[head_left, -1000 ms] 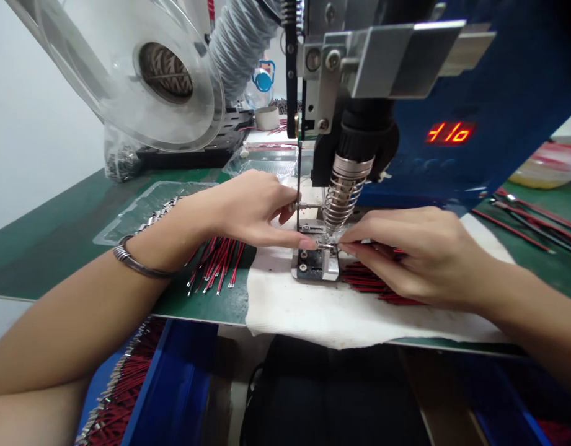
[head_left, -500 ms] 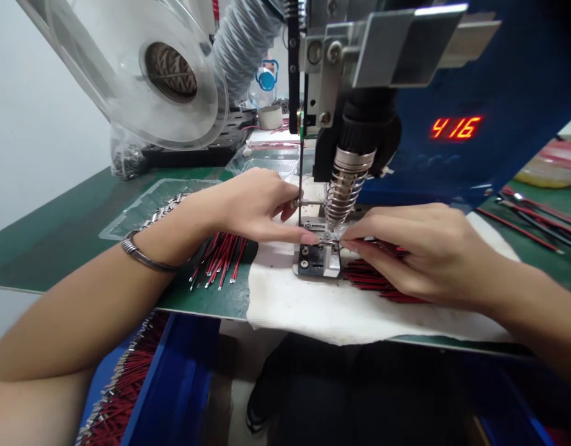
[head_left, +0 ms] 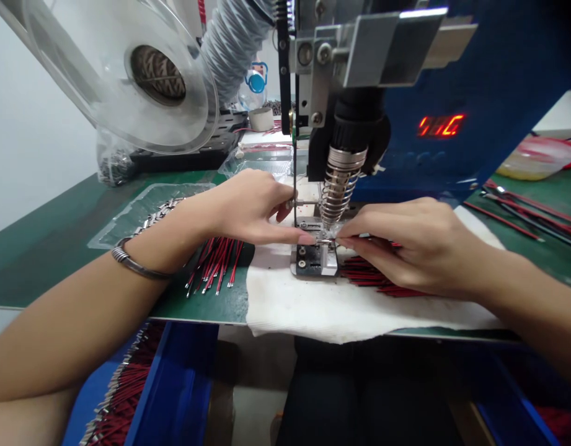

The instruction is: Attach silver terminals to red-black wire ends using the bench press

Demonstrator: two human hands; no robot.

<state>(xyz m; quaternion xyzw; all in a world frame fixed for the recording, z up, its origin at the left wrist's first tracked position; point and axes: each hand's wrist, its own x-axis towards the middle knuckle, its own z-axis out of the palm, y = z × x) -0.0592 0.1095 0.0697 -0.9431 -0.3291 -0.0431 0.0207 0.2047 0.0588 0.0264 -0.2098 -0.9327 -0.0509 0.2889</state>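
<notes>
My right hand (head_left: pixel 406 244) is closed in a pinch on a thin wire (head_left: pixel 333 240), at the right side of a small metal jig (head_left: pixel 313 263). A small shiny metal piece (head_left: pixel 323 242) lies across the jig top, in line with the wire. From the left, my left hand (head_left: pixel 260 207) reaches in with its thumb stretched out, the tip touching the metal piece. Its other fingers bend behind a thin upright rod, partly hidden. Directly above the jig stands a spring-wrapped tool tip (head_left: pixel 340 186). Red and black wires (head_left: pixel 369 279) lie under my right hand.
A blue machine (head_left: pixel 406 167) with a red lit display stands behind. White cloth (head_left: pixel 289 310) covers the table front. More wires (head_left: pixel 220 263) lie left, near a clear plastic tray (head_left: pixel 113 226). Below is a blue bin (head_left: pixel 178 378) beside wires with metal ends. A reel (head_left: pixel 80 74) hangs upper left.
The view has shifted slightly, moving most things a little to the left. Both hands keep their places at the jig. The display's digits look different, partly blurred now.
</notes>
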